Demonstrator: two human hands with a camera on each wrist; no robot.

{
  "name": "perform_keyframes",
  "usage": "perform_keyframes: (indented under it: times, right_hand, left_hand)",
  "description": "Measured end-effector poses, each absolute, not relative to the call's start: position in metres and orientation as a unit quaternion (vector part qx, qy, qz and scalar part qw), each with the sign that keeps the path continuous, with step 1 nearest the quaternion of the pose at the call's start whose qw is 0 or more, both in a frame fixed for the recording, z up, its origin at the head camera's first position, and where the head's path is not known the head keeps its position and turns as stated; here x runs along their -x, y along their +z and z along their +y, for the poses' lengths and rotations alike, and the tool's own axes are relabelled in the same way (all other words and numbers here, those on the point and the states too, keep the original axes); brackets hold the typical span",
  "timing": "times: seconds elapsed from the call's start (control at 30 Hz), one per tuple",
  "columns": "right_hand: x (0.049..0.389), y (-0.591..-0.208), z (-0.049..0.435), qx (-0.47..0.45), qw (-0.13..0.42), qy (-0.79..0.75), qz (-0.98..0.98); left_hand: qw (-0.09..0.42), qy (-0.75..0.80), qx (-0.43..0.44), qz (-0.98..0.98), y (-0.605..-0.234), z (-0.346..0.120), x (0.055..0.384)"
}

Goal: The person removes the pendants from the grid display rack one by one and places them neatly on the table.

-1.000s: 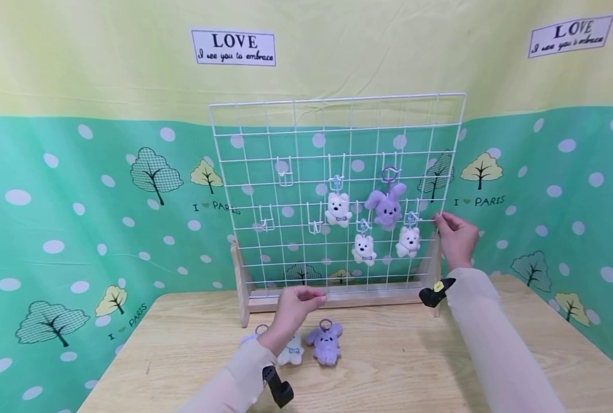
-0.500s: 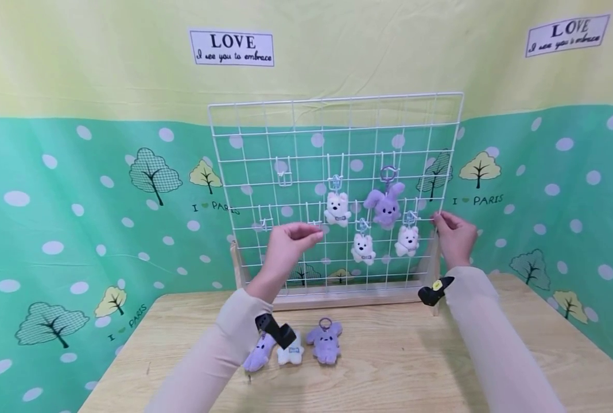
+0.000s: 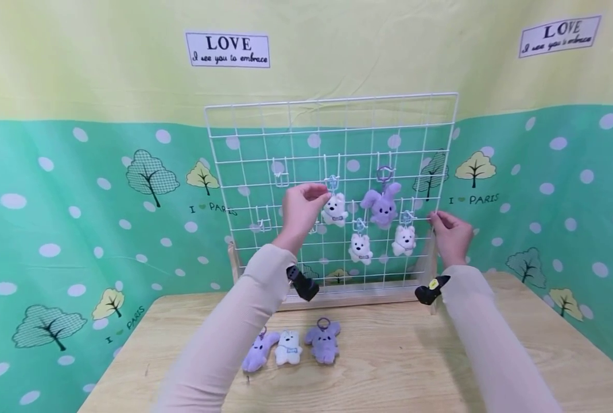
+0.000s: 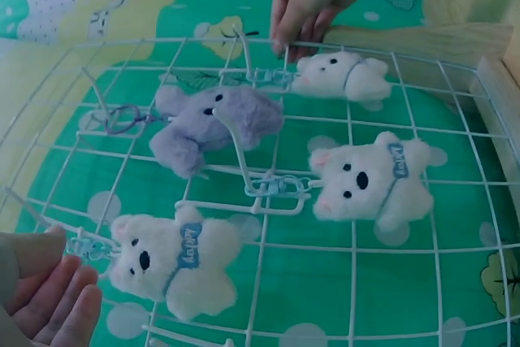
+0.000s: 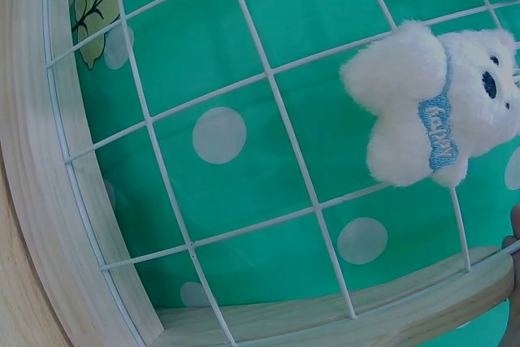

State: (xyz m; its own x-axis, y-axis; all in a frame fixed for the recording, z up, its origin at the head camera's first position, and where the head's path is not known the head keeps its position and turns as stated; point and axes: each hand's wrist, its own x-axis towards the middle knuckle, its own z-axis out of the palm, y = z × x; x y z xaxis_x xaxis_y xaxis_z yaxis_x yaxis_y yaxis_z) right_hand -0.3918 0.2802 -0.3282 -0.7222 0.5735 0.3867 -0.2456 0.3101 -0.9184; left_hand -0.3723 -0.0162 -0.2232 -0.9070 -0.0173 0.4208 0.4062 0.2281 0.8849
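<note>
My left hand [image 3: 301,209] is at the upper-row white bear keychain [image 3: 334,210], thumb and fingertips at its pale blue clasp [image 4: 89,246], which they seem to pinch. The bear hangs from a hook on the white wire grid rack [image 3: 332,101]. With thumb and finger, my right hand [image 3: 452,235] grips the grid's right edge wire. A purple bunny keychain [image 3: 383,207] hangs right of that bear. Below hang another white bear keychain [image 3: 360,248] and a third bear keychain [image 3: 404,241], nearest my right hand. Most of the right hand falls outside the right wrist view.
On the wooden table [image 3: 373,361] lie a tilted purple bunny keychain [image 3: 257,354], a white bear keychain [image 3: 288,348] and another purple bunny keychain [image 3: 324,344]. Bare hooks [image 3: 282,179] project at the grid's left. A patterned cloth backdrop [image 3: 79,229] surrounds the table.
My left hand has risen from above the table's keychains, past the grid's lower part, to the upper white bear's clasp. The right hand stays on the grid's edge.
</note>
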Motion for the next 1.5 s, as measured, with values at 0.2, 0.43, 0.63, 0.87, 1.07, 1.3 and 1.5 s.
perform_keyframes:
  times: [0.2, 0.43, 0.63, 0.87, 1.07, 1.3, 1.5]
  right_hand:
    - [0.393, -0.329, 0.280, 0.108, 0.359, 0.579, -0.724]
    - [0.394, -0.328, 0.280, 0.105, 0.358, 0.581, -0.724]
    - [0.392, -0.329, 0.280, 0.103, 0.362, 0.577, -0.725]
    - [0.392, -0.328, 0.279, 0.100, 0.359, 0.582, -0.723]
    - [0.391, -0.326, 0.279, 0.105, 0.359, 0.589, -0.717]
    - [0.389, -0.326, 0.278, 0.108, 0.355, 0.591, -0.716]
    - [0.391, -0.327, 0.279, 0.108, 0.356, 0.591, -0.716]
  left_hand:
    - [0.195, -0.604, 0.106, -0.765, -0.219, -0.005, 0.383]
    - [0.216, -0.601, 0.073, -0.766, -0.218, 0.005, 0.386]
    - [0.211, -0.625, 0.049, -0.750, -0.217, 0.010, 0.387]
    - [0.205, -0.636, 0.049, -0.742, -0.219, 0.008, 0.392]
    - [0.177, -0.630, 0.075, -0.753, -0.218, 0.005, 0.392]
    - [0.156, -0.638, 0.115, -0.746, -0.214, 0.001, 0.389]
    - [0.149, -0.645, 0.127, -0.739, -0.209, -0.003, 0.383]
